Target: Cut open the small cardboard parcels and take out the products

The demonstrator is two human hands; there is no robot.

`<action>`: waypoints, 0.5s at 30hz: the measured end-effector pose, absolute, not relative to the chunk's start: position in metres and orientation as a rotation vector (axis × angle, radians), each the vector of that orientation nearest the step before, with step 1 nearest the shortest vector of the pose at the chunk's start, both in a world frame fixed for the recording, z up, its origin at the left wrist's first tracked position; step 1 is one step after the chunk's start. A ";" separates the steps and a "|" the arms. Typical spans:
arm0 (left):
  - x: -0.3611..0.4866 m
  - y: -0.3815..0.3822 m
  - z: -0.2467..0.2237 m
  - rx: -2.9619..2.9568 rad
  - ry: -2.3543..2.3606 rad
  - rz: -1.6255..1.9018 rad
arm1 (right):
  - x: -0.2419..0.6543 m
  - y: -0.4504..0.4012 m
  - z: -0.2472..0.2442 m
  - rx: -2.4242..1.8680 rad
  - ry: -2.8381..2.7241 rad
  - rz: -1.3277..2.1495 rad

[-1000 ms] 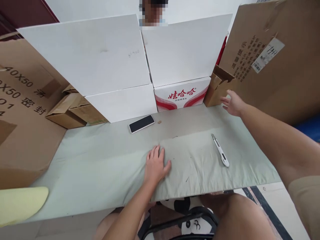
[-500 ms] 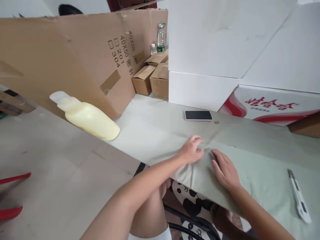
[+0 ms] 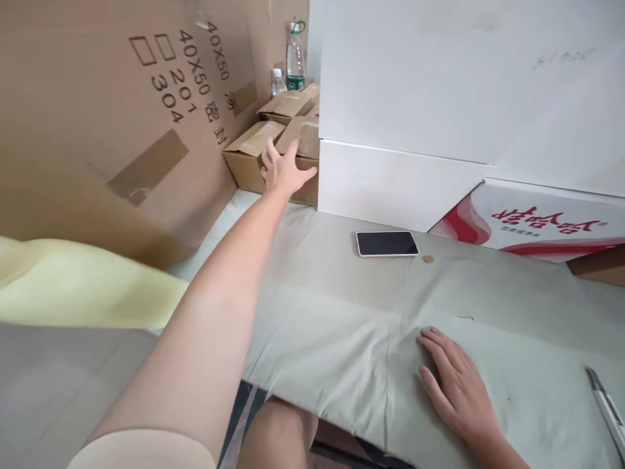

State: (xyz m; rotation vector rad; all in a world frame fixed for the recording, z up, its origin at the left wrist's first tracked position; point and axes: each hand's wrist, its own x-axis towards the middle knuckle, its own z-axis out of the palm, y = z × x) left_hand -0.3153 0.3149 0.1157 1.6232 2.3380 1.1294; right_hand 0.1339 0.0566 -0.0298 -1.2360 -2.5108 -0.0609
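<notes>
My left hand point(image 3: 284, 168) reaches far forward with its fingers spread, at the front of a small brown cardboard box point(image 3: 303, 138). Another small carton point(image 3: 251, 140) stands just left of it. Whether the fingertips touch the cardboard I cannot tell. My right hand point(image 3: 459, 384) rests palm down on the pale green cloth point(image 3: 342, 312), holding nothing, its thumb apart from the fingers. Ahead of that hand a phone point(image 3: 387, 243) lies with its dark screen up. Near the right edge is a white utility knife point(image 3: 605, 407), partly cut off by the frame.
A tall cardboard panel point(image 3: 97, 85) walls off the left. White boxes point(image 3: 405, 78) stand at the back, beside a red-and-white carton point(image 3: 541, 221). Plastic bottles point(image 3: 295, 58) are behind the small cartons. A pale yellow bottle point(image 3: 88, 283) lies at left. A small brown disc point(image 3: 428, 259) sits by the phone.
My left hand has moved forward and left, from beside my right hand to the small cartons, and its fingers have spread. My right hand stays on the cloth. The view has shifted closer.
</notes>
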 end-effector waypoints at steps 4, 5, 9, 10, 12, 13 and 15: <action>-0.322 0.330 0.114 1.616 2.322 1.068 | 0.134 0.056 -0.029 -1.275 -2.494 -0.012; -0.325 0.331 0.114 1.607 2.341 1.069 | 0.135 0.056 -0.029 -1.279 -2.494 -0.001; -0.330 0.334 0.119 1.529 2.411 1.007 | 0.138 0.055 -0.033 -1.312 -2.489 0.032; -0.329 0.334 0.121 1.512 2.420 0.989 | 0.138 0.055 -0.034 -1.319 -2.485 0.041; -0.326 0.331 0.123 1.492 2.436 0.985 | 0.138 0.055 -0.035 -1.327 -2.481 0.064; -0.324 0.328 0.124 1.486 2.443 0.999 | 0.137 0.055 -0.035 -1.329 -2.479 0.072; -0.321 0.314 0.128 1.466 2.459 1.035 | 0.136 0.056 -0.035 -1.337 -2.474 0.076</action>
